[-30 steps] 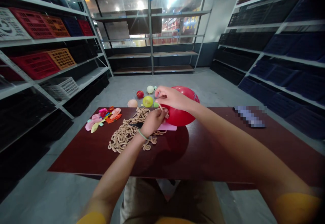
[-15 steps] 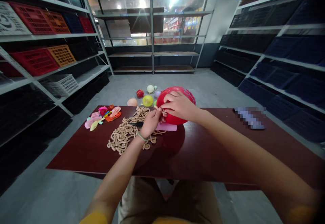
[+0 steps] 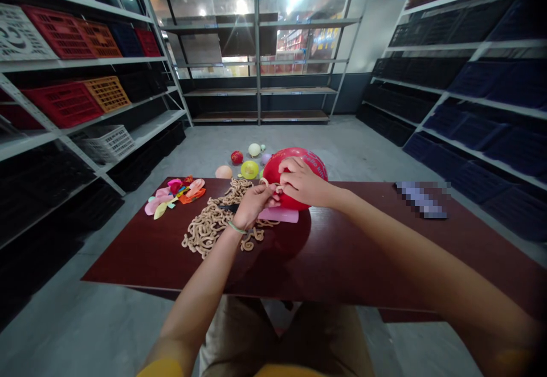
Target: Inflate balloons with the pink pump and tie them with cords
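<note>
A large inflated red balloon [image 3: 301,195] with printed writing rests at the far side of the dark red table, behind my hands. My left hand [image 3: 255,201] is closed, thumb and fingertips pinching a beige rubber band at the balloon's near left side. Against the balloon, my right hand [image 3: 304,182] has its fingers curled and pinches the same beige band. The balloon's neck is hidden by the fingers. Under my hands lie a pink pump [image 3: 280,214] with a black end and a heap of curled beige rubber bands [image 3: 205,226].
Flat, uninflated balloons [image 3: 161,201] lie on the table's left part. Several small inflated balloons [image 3: 249,169] are beyond the far edge. A blurred-out object [image 3: 421,199] lies at the right. Shelves with crates [image 3: 64,103] line the sides.
Both hands have drawn slightly apart, with the beige band now showing between them. My right fingers have moved a little right; the balloon has turned slightly, showing more of its writing.
</note>
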Motion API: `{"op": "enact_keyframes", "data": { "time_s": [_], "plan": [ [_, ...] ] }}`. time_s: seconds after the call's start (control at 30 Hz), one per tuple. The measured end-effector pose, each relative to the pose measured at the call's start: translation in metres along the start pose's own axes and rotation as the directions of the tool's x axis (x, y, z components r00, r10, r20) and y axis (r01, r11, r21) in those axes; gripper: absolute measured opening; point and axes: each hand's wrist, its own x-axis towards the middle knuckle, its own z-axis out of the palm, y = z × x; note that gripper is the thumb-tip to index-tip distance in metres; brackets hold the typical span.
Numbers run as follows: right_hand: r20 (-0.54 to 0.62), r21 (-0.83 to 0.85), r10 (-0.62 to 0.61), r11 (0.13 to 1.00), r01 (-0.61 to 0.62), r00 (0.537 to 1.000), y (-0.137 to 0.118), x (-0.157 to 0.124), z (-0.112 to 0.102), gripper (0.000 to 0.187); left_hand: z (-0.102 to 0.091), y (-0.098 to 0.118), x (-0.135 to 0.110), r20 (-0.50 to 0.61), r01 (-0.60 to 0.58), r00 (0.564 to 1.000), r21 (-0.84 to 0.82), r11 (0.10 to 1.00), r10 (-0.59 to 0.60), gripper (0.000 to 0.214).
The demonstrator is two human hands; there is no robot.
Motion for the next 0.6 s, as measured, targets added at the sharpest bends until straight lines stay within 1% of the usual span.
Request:
{"op": "enact_keyframes", "data": {
  "time_s": [0.07,0.13,0.27,0.47,0.53,0.6],
  "plan": [
    [0.002,0.045,0.040,0.998,-0.040,0.999,0.000,-0.005,-0.001,0.022,0.000,0.002,0.000,-0.001,0.020,1.000,-0.091,0.996,-0.020,0.035],
    [0.005,0.065,0.047,0.997,-0.047,0.999,0.000,-0.009,-0.003,0.021,0.000,0.002,0.000,-0.008,0.028,1.000,-0.165,0.986,-0.030,0.031],
    [-0.010,0.036,-0.016,0.999,0.016,1.000,-0.001,-0.015,-0.004,0.015,0.000,0.003,0.000,0.010,0.051,0.999,-0.238,0.970,-0.050,0.025],
    [-0.057,-0.012,-0.067,0.998,0.066,0.996,0.000,-0.017,-0.007,0.007,0.004,0.004,-0.002,0.017,0.032,0.999,-0.245,0.969,-0.028,0.026],
    [-0.058,0.015,-0.085,0.996,0.086,0.995,0.002,-0.017,-0.010,0.011,0.005,0.005,-0.002,0.027,0.027,0.999,-0.227,0.974,-0.021,0.028],
    [-0.073,0.066,-0.075,0.995,0.079,0.995,0.003,-0.015,-0.012,0.016,0.007,0.005,-0.003,0.033,0.022,0.999,-0.197,0.980,-0.016,0.029]
  ]
}}
